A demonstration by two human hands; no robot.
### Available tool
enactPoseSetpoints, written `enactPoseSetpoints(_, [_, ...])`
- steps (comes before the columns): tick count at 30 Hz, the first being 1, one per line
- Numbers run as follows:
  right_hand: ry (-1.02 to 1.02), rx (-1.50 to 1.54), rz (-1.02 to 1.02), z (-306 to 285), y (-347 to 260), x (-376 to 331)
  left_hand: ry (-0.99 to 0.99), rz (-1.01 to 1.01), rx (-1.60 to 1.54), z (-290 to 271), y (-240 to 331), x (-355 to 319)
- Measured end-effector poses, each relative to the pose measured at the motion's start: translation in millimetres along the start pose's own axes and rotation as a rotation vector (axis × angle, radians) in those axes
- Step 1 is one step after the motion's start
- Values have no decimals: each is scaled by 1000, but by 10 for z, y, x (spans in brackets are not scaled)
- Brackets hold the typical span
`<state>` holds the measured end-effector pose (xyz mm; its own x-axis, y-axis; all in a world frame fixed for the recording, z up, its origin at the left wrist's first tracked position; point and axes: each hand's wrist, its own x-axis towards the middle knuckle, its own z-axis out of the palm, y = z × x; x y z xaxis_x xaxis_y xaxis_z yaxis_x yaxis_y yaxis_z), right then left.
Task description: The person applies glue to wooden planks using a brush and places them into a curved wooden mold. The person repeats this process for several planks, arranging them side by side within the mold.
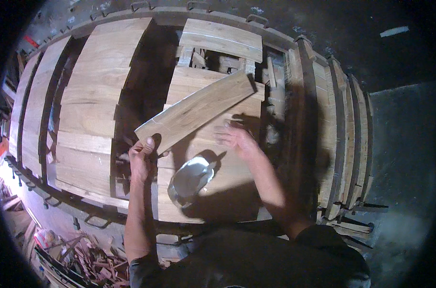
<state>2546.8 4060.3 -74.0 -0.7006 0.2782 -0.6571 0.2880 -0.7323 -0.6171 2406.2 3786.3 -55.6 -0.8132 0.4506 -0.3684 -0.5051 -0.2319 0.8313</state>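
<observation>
My left hand [142, 154] grips the near-left end of a wooden board [198, 110], thumb on top. The board is held slanting up to the right over a panel of planks [227, 177], and a thin white line runs along its far edge. Apart from the board, my right hand [236, 139] hovers over the panel with its fingers stretched out and nothing in them. On the panel, near me, stands a container [190, 178] with white smears on its rim and a greyish inside; its contents are hard to make out.
Further wooden panels [95, 96] lie in rows to the left on a metal rack with handles along its edges [98, 221]. Beyond the board, a gap separates it from another plank [222, 38]. Clamped panels [342, 139] stand at the right. Wood scraps [90, 259] pile up at lower left.
</observation>
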Motion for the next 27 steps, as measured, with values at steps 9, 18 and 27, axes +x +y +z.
enactPoseSetpoints(9, [184, 338, -219, 229, -459, 1021, -221, 3, -146, 373, -81, 920])
enactPoseSetpoints(18, [452, 425, -221, 226, -1177, 2264, -242, 659, 1692, 144, -1063, 900])
enactPoseSetpoints(27, [402, 357, -208, 174, -1346, 3101, -227, 610, 1646, 173, -1028, 969])
